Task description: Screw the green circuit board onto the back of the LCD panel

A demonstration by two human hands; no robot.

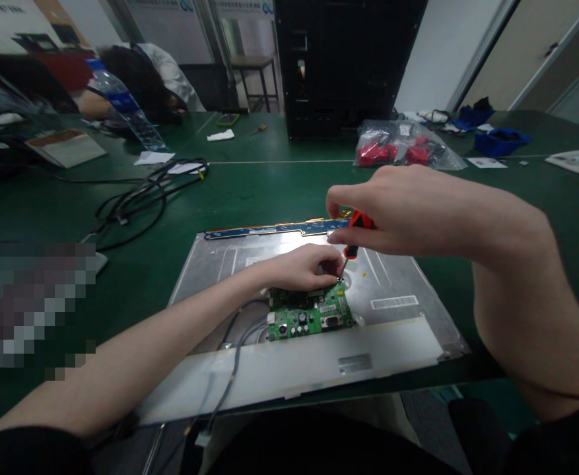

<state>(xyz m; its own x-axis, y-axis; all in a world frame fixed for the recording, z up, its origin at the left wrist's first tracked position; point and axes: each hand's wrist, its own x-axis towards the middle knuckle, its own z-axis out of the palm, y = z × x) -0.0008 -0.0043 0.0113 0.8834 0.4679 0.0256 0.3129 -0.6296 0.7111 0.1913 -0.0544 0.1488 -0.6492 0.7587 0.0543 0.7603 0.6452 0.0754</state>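
Note:
A red and black screwdriver (352, 245) is gripped in my right hand (393, 208), its shaft slanting down to the far right corner of a green circuit board (311, 315). Beside that tip, my left hand (306, 267) rests over the board's far edge, thumb and forefinger closed together. Whatever is between those fingertips is too small to make out. The board lies on the metal back of a flat display panel (393, 280). Along the panel's far edge runs a narrow blue circuit strip (269, 231). Grey cables (234, 369) trail off the panel's near left side.
Coiled black cables (140, 198) lie to the left, near a tilted plastic bottle (125, 102). At the back stand a large black panel (343, 66) and a clear bag of red items (403, 145). Another person (145, 79) leans on the table's far left.

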